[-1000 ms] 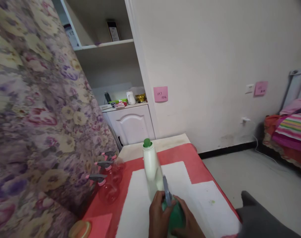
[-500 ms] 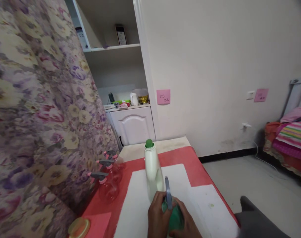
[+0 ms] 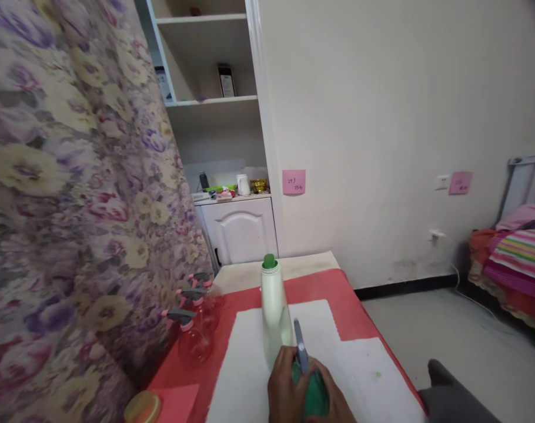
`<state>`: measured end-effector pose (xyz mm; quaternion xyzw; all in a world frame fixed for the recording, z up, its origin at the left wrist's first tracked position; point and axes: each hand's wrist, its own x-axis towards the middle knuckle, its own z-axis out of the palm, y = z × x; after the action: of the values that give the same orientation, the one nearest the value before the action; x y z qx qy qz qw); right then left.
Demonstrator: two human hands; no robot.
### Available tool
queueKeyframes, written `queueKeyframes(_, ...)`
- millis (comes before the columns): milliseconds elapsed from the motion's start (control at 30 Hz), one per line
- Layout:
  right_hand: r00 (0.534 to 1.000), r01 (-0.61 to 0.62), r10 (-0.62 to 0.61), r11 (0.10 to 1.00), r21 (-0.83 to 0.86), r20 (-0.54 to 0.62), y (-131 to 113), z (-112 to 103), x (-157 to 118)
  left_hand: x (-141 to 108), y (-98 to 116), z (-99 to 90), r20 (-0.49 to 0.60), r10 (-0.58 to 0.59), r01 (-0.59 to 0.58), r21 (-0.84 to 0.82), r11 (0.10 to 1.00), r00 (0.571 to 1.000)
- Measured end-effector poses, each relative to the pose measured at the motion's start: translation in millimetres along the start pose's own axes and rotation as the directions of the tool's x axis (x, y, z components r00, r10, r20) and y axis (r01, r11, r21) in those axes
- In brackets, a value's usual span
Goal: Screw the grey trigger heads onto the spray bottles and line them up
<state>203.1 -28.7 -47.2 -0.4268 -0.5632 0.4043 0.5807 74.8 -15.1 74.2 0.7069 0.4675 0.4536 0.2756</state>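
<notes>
Near the bottom centre, a green spray bottle [image 3: 316, 395] with a grey trigger head [image 3: 301, 351] is held between both hands. The fingers of my left hand [image 3: 285, 385] are closed round its neck on the left. My right hand [image 3: 334, 392] wraps its right side, fingers near the neck and lower body. Just beyond my hands stands a pale green jug [image 3: 273, 311] with a handle; a green cap or insert [image 3: 270, 261] shows at its mouth. The jug is upright on white paper [image 3: 241, 358].
Several clear spray bottles [image 3: 194, 345] with grey and pink heads stand on the red cloth [image 3: 343, 311] at left. A yellowish round lid or jar [image 3: 143, 406] lies near the front left. A floral curtain [image 3: 95, 223] hangs beside the table; a grey object [image 3: 455, 390] is at right.
The camera view has tilted up slightly, so the scene sits lower in the picture. Both hands still hold the green spray bottle in much the same way.
</notes>
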Motion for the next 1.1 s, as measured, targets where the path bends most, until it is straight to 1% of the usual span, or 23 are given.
queueKeyframes(67, 1.0, 0.01, -0.01, 1.0, 0.018, 0.015, -6, 1, 0, 0, 4, -1.7, 0.018, 0.03, -0.031, 0.028, 0.999, 0.999)
queueKeyframes(167, 0.999, 0.018, -0.019, 0.999, 0.032, 0.027, -13, 0, -1, 0, 9, -4.1, 0.042, 0.023, -0.026, 0.052, 0.998, 0.999)
queueKeyframes(333, 0.998, -0.056, 0.057, 0.997, -0.046, 0.018, -20, -2, -2, 2, 14, -7.2, 0.075, -0.008, 0.003, 0.069, 0.998, 0.997)
queueKeyframes(400, 0.997, -0.075, 0.076, 0.996, -0.054, 0.018, -23, -2, -1, 4, 16, -8.2, 0.099, -0.026, 0.023, 0.029, 0.999, 0.995)
queueKeyframes(500, 0.997, -0.069, 0.07, 0.997, -0.031, 0.02, -24, -1, -1, 5, 18, -9.5, 0.113, -0.075, 0.083, -0.072, 0.994, 0.991)
queueKeyframes(667, 0.997, -0.077, 0.077, 0.996, -0.054, 0.0, -20, 0, -1, 4, 17, -9.0, 0.065, -0.097, 0.106, -0.161, 0.981, 0.993)
queueKeyframes(833, 0.998, -0.059, 0.059, 0.997, -0.051, 0.002, -16, -1, 0, 4, 12, -6.1, 0.057, -0.11, 0.12, -0.219, 0.968, 0.992)
queueKeyframes(967, 0.999, -0.044, 0.043, 0.996, -0.074, -0.008, -7, -1, 0, 4, 7, -4.2, 0.051, -0.125, 0.133, -0.202, 0.97, 0.991)
queueKeyframes(1100, 1.0, -0.015, 0.014, 0.999, -0.048, -0.016, 0, -1, 1, 5, 9, -4.5, 0.071, -0.103, 0.114, -0.168, 0.979, 0.992)
